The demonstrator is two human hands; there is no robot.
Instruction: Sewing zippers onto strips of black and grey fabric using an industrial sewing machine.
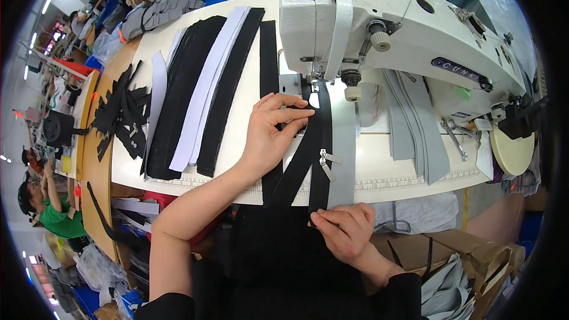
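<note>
A white sewing machine (415,35) stands over the table, its needle area just beyond my hands. Under it runs a black zipper (320,184) with two silver pulls, lying along a grey fabric strip (344,166). My left hand (274,127) pinches a black fabric strip (296,172) beside the zipper, close to the presser foot. That strip slants down toward the table's front edge. At the same edge, my right hand (347,229) grips the near end of the zipper between thumb and fingers. The stitching point itself is partly hidden.
Black strips (184,95) and white strips (207,92) lie side by side on the left, with a heap of black scraps (123,109) beyond. Grey strips (415,124) and wrenches (455,139) lie right. Below right sits a cardboard box (486,261). A person in green (62,216) works far left.
</note>
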